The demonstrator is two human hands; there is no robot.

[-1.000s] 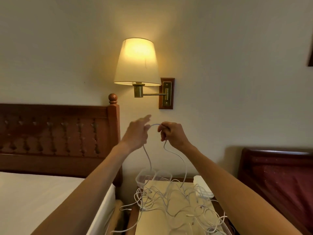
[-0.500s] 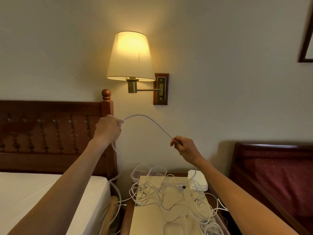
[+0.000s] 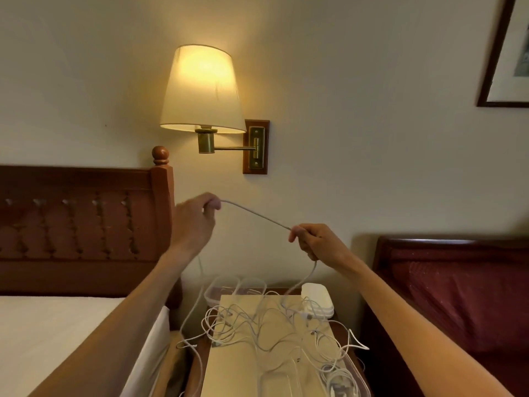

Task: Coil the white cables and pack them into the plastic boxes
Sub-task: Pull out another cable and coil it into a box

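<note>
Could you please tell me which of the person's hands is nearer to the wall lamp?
Left. The left hand is raised just below the wall lamp, pinching the white cable; the right hand holds the cable lower and further right.

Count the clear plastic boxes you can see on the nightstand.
3: two clear plastic boxes side by side at the back by the wall, one at the near edge. More may be hidden under the tangled white cables.

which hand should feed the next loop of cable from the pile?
Right, probably. The right hand grips the white cable where it drops to the tangled pile; the left hand holds the raised end and can anchor the coil.
</note>
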